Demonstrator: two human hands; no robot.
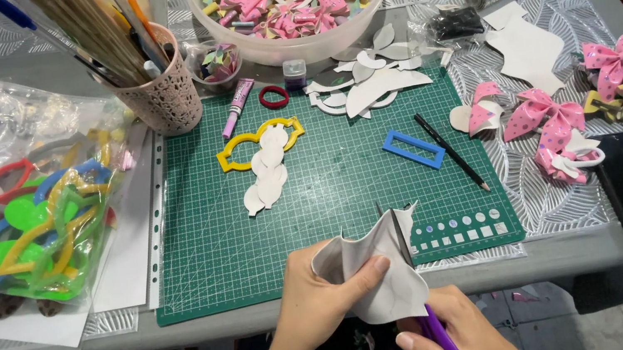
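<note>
White, curved sheet of stiff material (375, 278) sits below the green cutting mat's (314, 191) near edge, pinched by the left hand (317, 300); the right hand (461, 336) grips purple-handled scissors (425, 299). Turning the sheet into the blades would likely keep the curve smooth.

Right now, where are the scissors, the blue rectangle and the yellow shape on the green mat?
scissors (404, 240), head view, on the blade crossing the white sheet.
blue rectangle (413, 149), head view, on its lower long side.
yellow shape (230, 154), head view, on its left rim.

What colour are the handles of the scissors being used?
Purple. The scissors have purple handles, seen in the right hand in the head view.
</note>
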